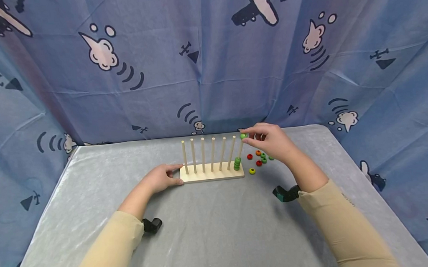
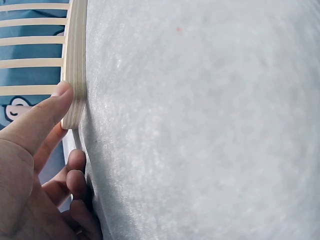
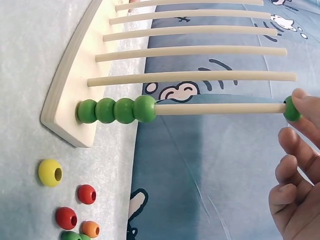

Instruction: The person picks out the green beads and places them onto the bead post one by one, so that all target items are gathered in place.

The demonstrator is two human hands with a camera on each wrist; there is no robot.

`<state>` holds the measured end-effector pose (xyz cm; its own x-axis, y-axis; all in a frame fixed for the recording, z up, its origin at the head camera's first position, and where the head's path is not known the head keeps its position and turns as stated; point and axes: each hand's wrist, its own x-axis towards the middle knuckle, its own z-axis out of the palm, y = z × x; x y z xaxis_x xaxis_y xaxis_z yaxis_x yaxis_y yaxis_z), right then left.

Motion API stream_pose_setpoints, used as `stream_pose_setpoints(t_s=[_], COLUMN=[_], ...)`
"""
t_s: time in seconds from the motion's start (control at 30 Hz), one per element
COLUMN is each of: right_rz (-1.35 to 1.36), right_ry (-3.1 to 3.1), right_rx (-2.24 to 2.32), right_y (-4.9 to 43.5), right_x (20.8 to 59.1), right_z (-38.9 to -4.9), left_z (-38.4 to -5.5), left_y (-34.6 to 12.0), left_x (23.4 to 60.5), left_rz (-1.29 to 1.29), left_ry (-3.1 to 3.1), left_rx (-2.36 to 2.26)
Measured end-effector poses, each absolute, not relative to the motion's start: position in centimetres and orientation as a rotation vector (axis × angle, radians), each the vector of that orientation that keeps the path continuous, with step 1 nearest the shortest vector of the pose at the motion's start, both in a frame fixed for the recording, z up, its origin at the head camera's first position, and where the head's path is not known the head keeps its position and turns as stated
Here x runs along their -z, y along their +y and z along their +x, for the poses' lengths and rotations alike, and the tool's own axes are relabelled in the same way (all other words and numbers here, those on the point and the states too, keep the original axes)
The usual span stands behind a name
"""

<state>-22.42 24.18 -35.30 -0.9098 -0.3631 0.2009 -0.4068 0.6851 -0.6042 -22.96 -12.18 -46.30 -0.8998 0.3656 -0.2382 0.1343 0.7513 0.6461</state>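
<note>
A pale wooden pegboard with a row of upright pegs stands on the table. My left hand grips its left end, the thumb on the near edge and the index finger at the far side. Between thumb and index finger, my right hand pinches a green bead at the top of the rightmost peg. In the right wrist view the peg's tip meets this bead; how far it goes in is hidden. Several green beads are stacked at that peg's bottom. The other pegs carry none.
Loose beads lie right of the pegboard: a yellow bead, two red ones, an orange bead and several green ones. A grey cloth covers the table. Behind it hangs a blue patterned curtain.
</note>
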Motion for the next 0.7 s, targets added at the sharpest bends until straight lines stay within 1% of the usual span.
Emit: stream_pose_setpoints(t_s=[0.33,0.7], right_rz=[0.561,0.608], right_ry=[-2.899,-2.916], right_rx=[-1.067,-1.044], right_y=[24.1,24.0], right_x=[36.5,38.7], right_z=[-22.8,-23.2], left_z=[-23.0,-23.0], left_y=[-12.2,-12.2], left_x=[46.2,46.4], left_rz=[0.375,0.383], left_ry=[2.604,2.605], left_rx=[-0.908,-0.914])
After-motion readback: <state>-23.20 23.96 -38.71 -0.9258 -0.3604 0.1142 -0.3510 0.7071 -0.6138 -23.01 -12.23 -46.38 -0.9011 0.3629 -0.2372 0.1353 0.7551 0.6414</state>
